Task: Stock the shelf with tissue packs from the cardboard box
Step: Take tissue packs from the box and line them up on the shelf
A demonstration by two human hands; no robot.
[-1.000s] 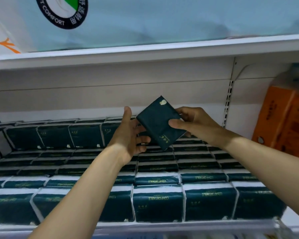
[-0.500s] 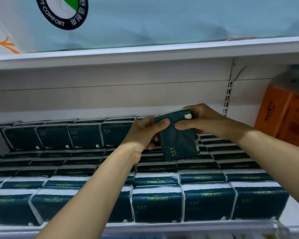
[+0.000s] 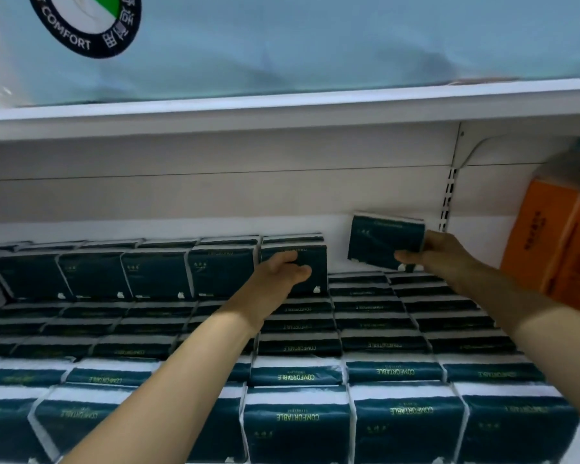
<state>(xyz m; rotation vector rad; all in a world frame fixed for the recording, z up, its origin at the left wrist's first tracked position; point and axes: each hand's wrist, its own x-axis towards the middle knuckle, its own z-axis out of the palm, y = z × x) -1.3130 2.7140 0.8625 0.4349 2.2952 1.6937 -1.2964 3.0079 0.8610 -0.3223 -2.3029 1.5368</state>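
A white shelf (image 3: pixel 375 226) fills the frame, its deck almost wholly covered by dark green tissue packs (image 3: pixel 395 420) in rows running from the lower edge back toward the rear wall. The front rows stand with "COMFORTABLE" lettering upside down to the camera; the rows behind show only their tops. Along the back, left of centre, an upper row of packs (image 3: pixel 154 272) stands face-out on the lower layer.

Above, a second shelf (image 3: pixel 282 108) carries a big pale blue bag (image 3: pixel 315 38), cut off by the top of the frame — only part of a round "COMFORT" logo shows. At the right edge sit orange packs (image 3: pixel 556 242), blurred and cropped.

The left hand (image 3: pixel 282 276) rests on the rightmost pack of the back row (image 3: pixel 302 262), fingers curled over its front face. The right hand (image 3: pixel 439 252), right of centre, holds a single pack (image 3: pixel 382 242) upright by its right edge — thumb on the front, the other fingers hidden behind it. That pack stands apart from the row, with a gap of white wall between; whether its base touches the packs below is hard to make out.
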